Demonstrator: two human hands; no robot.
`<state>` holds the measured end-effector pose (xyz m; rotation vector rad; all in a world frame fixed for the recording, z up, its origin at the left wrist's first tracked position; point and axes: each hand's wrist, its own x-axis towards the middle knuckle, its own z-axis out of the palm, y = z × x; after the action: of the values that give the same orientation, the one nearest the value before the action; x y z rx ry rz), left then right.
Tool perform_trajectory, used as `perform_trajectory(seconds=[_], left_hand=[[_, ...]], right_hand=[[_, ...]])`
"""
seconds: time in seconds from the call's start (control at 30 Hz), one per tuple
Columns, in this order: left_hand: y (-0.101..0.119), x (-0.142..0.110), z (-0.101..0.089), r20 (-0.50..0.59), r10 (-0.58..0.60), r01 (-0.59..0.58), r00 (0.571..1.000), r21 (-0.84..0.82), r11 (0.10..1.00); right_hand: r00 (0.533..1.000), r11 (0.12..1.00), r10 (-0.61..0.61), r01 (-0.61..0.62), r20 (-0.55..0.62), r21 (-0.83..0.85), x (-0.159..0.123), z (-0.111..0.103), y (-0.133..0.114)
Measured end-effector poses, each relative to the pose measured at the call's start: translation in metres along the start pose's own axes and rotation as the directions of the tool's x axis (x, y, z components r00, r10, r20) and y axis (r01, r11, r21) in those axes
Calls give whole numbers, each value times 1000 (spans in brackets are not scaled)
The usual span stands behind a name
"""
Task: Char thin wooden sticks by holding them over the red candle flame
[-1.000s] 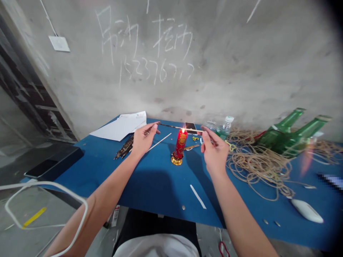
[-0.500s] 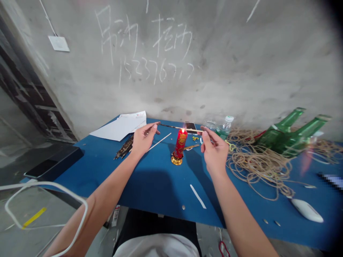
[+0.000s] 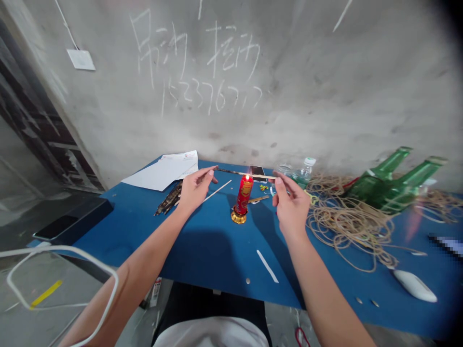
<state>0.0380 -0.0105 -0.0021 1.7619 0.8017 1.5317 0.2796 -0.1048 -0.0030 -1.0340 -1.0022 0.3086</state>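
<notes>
Above the middle of the blue tabletop, toward its far edge, the head view shows a thin stick stretched crosswise between two bare hands. The left hand has its grip pinched on the stick's dark end, thumb and fingertips closed there, so nearly all of the stick runs out rightward from those tips. The right hand pinches the pale end between thumb and forefinger. The stick thus spans the gap between both grips, roughly in line with the near edge, its darkened stretch toward the left grip and its pale stretch toward the right one.

Between the hands, a lit red candle stands in a gold base. Its flame is right by the stick, about midway between the grips; whether they touch is hard to tell.

Just beside the left hand lie a dark bundle and a pale stick, with white paper at the far left corner. A phone lies near the far edge. Beyond the right hand, toward the right edge, tangled cord spreads around tilted green bottles. A white strip lies near the near edge.
</notes>
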Motion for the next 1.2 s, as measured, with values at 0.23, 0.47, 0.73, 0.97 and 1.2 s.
perform_trajectory(seconds=[0.23, 0.47, 0.73, 0.97, 1.2], left_hand=[[-1, -1, 0, 29, -5, 5, 1000, -13, 1000], [0, -2, 0, 27, 2, -2, 1000, 15, 1000], [-3, 0, 0, -55, 8, -5, 998, 38, 999], [-3, 2, -2, -80, -10, 11, 997, 18, 1000], [-7, 4, -2, -93, -54, 43, 994, -114, 993]], right_hand=[[1000, 1000, -9, 8, -10, -22, 1, 0, 1], [1000, 1000, 1, -2, -16, -22, 0, 1, 0], [1000, 1000, 0, -1, 24, 21, 0, 2, 2], [999, 1000, 1, 0, 50, -13, -1, 3, -1], [996, 999, -14, 17, 90, -32, -1, 2, -2]])
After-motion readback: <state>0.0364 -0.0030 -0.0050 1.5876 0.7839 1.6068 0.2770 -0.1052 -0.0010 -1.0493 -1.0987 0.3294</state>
